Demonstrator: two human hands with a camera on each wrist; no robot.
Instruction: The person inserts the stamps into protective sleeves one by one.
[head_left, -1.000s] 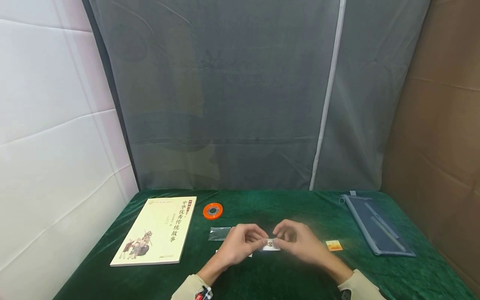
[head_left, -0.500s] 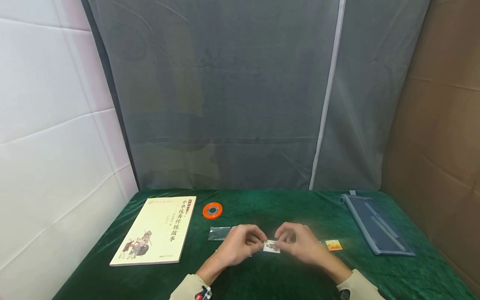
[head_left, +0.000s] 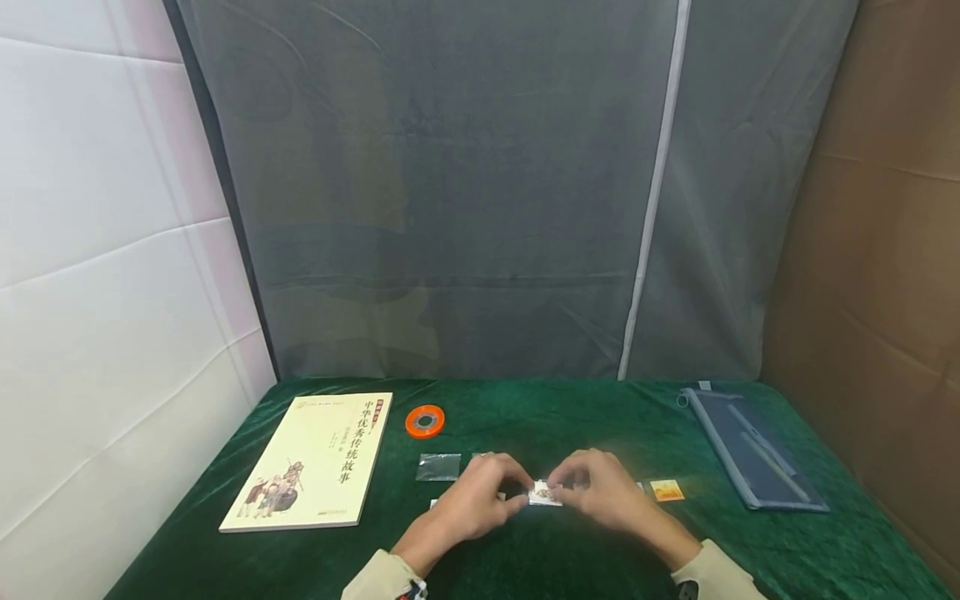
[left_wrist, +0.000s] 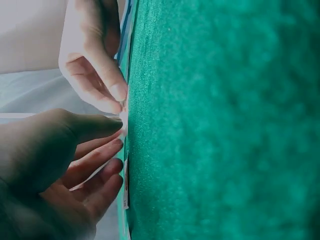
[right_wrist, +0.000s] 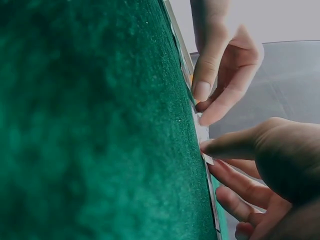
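A small white picture stamp (head_left: 544, 493) with a brownish drawing lies low over the green cloth, between the two hands in the head view. My left hand (head_left: 480, 497) holds its left side, thumb and index fingertips a little apart at the edge. Opposite, my right hand (head_left: 600, 487) pinches the right side with thumb and index finger. In the right wrist view the stamp (right_wrist: 201, 131) shows edge-on as a pale strip, the right thumb against it. The left wrist view has both thumbs close to the strip (left_wrist: 124, 120), and the left hand's other fingers are spread.
A clear sleeve (head_left: 438, 467) lies beyond the left hand, which partly covers a white card (head_left: 433, 503). An orange stamp (head_left: 667, 490) is right of the right hand. Farther out are a cream book (head_left: 311, 462), an orange disc (head_left: 425, 422) and a blue zip pouch (head_left: 756, 450).
The left thumb has moved away from the index fingertip, and the left hand has opened slightly. The stamp has shifted slightly right, and a bright glare now lies on it.
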